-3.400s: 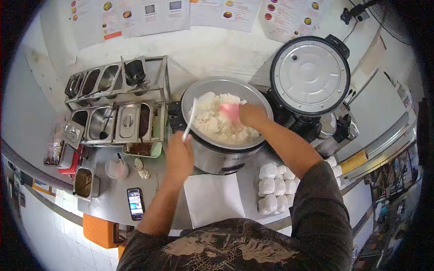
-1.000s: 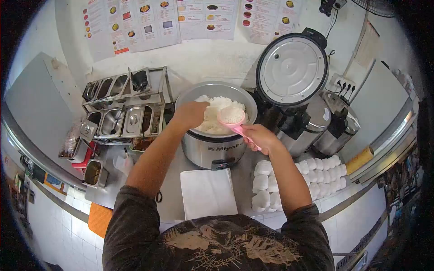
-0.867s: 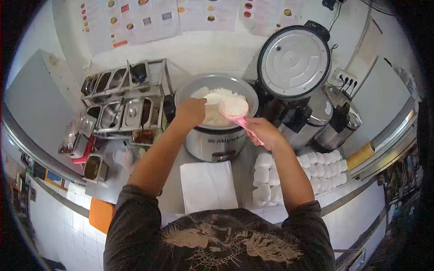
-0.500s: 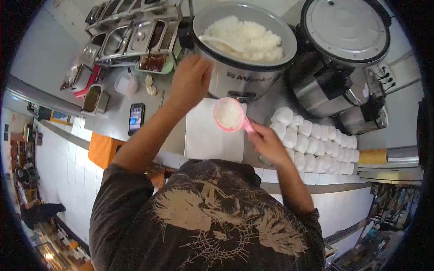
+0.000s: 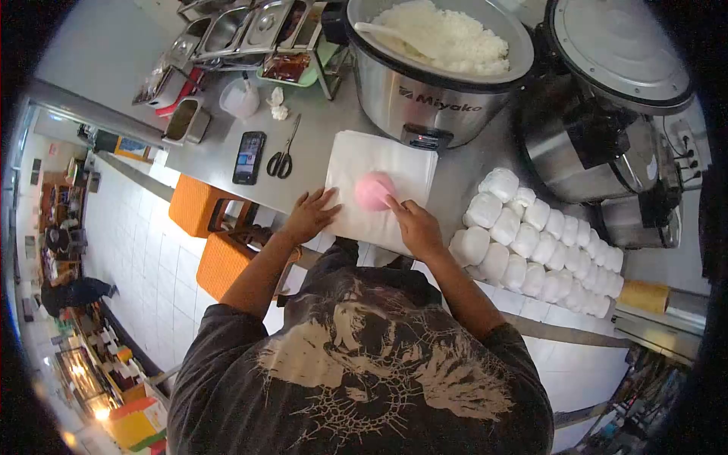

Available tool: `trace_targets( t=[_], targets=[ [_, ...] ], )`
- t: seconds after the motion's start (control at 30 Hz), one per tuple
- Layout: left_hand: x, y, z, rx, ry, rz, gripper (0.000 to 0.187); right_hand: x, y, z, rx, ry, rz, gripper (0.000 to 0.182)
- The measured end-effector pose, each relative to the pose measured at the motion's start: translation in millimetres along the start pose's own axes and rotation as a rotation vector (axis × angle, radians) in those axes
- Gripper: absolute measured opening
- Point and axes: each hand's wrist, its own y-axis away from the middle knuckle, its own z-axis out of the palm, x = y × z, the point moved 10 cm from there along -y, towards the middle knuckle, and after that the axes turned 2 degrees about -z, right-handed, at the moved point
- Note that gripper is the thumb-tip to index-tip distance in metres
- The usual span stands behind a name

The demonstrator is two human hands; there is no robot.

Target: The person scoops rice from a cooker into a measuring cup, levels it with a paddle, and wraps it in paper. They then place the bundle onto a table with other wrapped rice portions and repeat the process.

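Head camera: your counter runs beneath everything, and the big rice cooker sits at its far side, beyond your hands. To the right, white wrapped bundles stand packed in rows. White rice is heaped inside the cooker. A stack of white paper lies just in front of it, close to you. Your left hand holds nothing; it rests open, fingers spread, at the left edge of the paper. Your right hand is closed around the handle of the pink scoop, which is upside down over the paper, its rounded back facing up; whatever is under it is hidden. A white spatula leans on the rice. Left of the paper are a phone and, just beside it, black-handled scissors.
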Motion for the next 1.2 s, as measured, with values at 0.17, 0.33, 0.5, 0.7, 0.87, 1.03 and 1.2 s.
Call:
trace_targets(
  t=[0.17,0.33,0.5,0.7,0.87,1.03,1.2],
  targets=[
    [-7,0,7,0.071,0.02,-0.019,0.038,5,-3,9,-0.074,0.008,-0.044,0.058],
    [-13,-1,-14,0.171,0.25,-0.09,0.024,15,12,-26,0.23,-0.174,0.201,0.068],
    [-12,-5,-39,0.329,0.527,-0.024,0.015,47,38,-43,0.551,0.071,0.5,0.068],
    [-40,-17,16,0.028,1.39,-0.38,0.022,-29,9,-44,0.382,0.376,0.229,0.081],
    [-41,-28,28,0.037,1.801,-0.235,0.04,-35,18,22,0.146,0.332,0.258,0.058],
    [-21,-15,-48,0.165,0.787,0.083,0.04,-22,26,5,0.421,0.223,0.344,0.031],
    [-15,-2,-46,0.19,0.382,0.269,0.024,-14,33,0,0.227,0.033,0.267,0.012]
  ],
)
